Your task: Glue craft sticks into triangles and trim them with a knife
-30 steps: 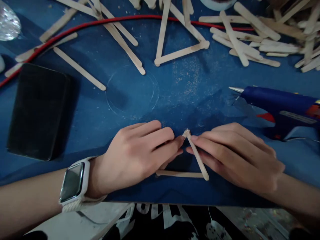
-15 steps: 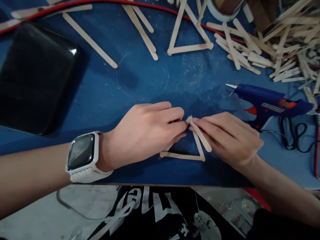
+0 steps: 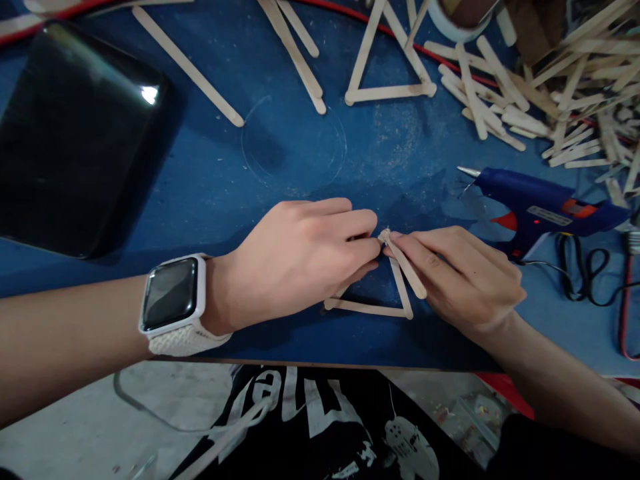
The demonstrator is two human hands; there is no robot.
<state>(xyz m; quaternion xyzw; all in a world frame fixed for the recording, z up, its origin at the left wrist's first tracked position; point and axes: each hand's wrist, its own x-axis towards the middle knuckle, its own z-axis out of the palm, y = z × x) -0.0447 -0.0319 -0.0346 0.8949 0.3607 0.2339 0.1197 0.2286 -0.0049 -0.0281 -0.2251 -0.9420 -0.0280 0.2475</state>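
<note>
i see the left hand (image 3: 300, 257) and right hand (image 3: 460, 277) both pinching the top corner of a stick triangle (image 3: 373, 297) lying flat on the blue worktop (image 3: 200, 193). each grip is clenched on it. a glue gun (image 3: 540, 207) lies just beside the right hand.

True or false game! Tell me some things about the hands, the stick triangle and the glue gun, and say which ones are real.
1. Both hands pinch the top corner of the stick triangle. True: left hand and right hand meet there.
2. The right hand holds the glue gun. False: it lies on the blue table.
3. A white watch is on the left wrist. True.
4. The black tablet is right of the glue gun. False: it lies far left.
</note>
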